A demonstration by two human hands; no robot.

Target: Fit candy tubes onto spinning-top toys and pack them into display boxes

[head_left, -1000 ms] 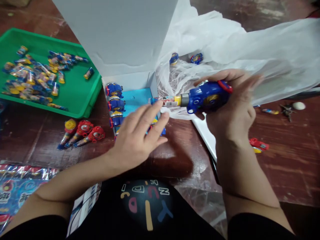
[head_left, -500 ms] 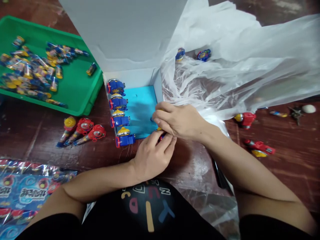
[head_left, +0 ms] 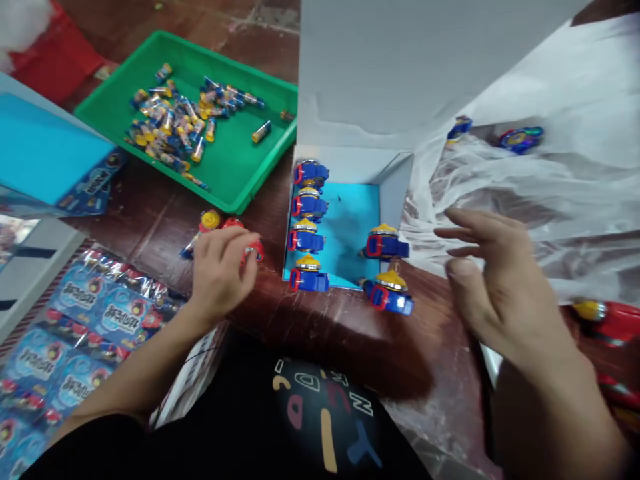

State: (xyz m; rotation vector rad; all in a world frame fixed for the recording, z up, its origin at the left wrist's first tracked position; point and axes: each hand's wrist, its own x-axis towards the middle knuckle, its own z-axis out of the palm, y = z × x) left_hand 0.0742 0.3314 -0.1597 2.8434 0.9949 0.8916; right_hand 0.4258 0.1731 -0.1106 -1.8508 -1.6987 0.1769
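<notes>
My left hand [head_left: 225, 270] is over the red toys [head_left: 253, 251] left of the box, its bent fingers and thumb apart and partly covering them. A yellow-topped toy [head_left: 210, 220] shows just beyond the fingers. My right hand [head_left: 493, 283] is in the air right of the box, fingers apart and holding nothing. Several blue toys with yellow and silver tops line the left side of the open box [head_left: 350, 160]. At its right front are two more, an upper blue toy [head_left: 385, 243] and a lower, tilted blue toy [head_left: 389, 292].
A green tray [head_left: 240, 193] holds many small blue-and-yellow tubes. Crumpled white plastic sheeting [head_left: 590, 173] covers the right side, with two blue toys near it. Red toys [head_left: 617, 327] lie at the far right. Printed blister packs [head_left: 80, 327] are stacked at lower left, below a blue-topped box [head_left: 40, 147].
My hands have parted: the left moved left to the red toys, the right moved right, away from the box. Two blue toys now show at the box's right front. The view turned left.
</notes>
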